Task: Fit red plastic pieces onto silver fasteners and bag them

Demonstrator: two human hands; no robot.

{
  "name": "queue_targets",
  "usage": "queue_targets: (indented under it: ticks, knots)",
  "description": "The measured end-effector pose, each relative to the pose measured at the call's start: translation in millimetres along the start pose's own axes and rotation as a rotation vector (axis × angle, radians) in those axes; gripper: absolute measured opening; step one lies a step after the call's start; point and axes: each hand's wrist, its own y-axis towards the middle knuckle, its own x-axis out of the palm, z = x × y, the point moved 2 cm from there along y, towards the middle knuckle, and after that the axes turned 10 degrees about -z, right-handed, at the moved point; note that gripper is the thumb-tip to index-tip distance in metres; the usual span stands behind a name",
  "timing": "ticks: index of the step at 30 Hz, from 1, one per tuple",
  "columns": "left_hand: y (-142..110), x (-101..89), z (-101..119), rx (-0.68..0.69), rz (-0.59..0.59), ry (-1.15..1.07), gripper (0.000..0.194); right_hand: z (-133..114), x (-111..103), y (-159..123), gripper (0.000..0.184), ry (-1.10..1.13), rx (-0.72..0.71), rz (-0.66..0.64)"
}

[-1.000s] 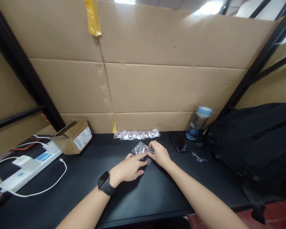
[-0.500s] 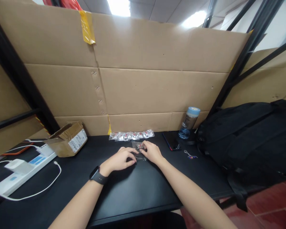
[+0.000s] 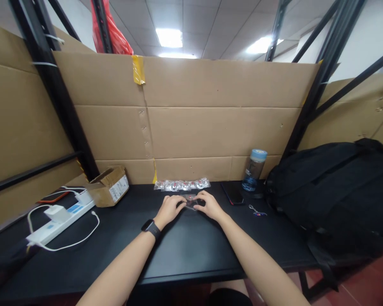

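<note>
A small clear plastic packet [image 3: 190,202] with a round, reddish-centred piece inside lies on the black table between my hands. My left hand [image 3: 170,210], with a dark watch on its wrist, pinches the packet's left edge between thumb and fingers. On the opposite side my right hand [image 3: 211,205] grips the right edge in the same way. The piece inside is too small and blurred to name. Just behind the hands runs a row of similar clear packets [image 3: 181,185], several of them, overlapping one another.
To the left stand an open cardboard box [image 3: 110,187] and a white power strip [image 3: 62,223] with plugs and cables. A phone [image 3: 232,194], a blue-lidded bottle [image 3: 254,170], a small keychain [image 3: 258,211] and a black backpack [image 3: 332,199] occupy the right. Cardboard [image 3: 194,131] walls the back.
My left hand has gone from reaching over the packet to pinching its left edge. The right hand stays at the right edge. The camera view has tilted upward.
</note>
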Motion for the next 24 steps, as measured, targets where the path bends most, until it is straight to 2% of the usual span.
queue_targets:
  ticks: [3, 10, 14, 15, 17, 19, 24]
  knots:
    - [-2, -2.6, 1, -0.022, 0.03, -0.109, 0.024, -6, 4, 2, 0.009, -0.037, -0.01, 0.013]
    - [-8, -2.4, 5, -0.051, 0.057, -0.235, 0.028, -15, 5, -6, 0.017, 0.074, 0.09, 0.036]
    - [-8, 3.0, 7, -0.08, 0.067, -0.277, 0.021, -18, 11, -16, 0.017, 0.104, 0.13, 0.088]
    - [-9, 4.6, 8, -0.09, 0.065, -0.285, 0.024, -19, 13, -19, 0.019, 0.11, 0.144, 0.102]
    - [-12, 8.0, 11, -0.11, 0.06, -0.289, 0.042, -23, 17, -27, 0.036, 0.114, 0.181, 0.132]
    - [-18, 11.6, 17, -0.124, 0.054, -0.265, 0.052, -29, 21, -34, 0.049, 0.045, 0.212, 0.134]
    - [-44, 20.3, 37, -0.158, 0.047, -0.104, 0.032, -52, 27, -46, 0.034, -0.162, 0.211, 0.065]
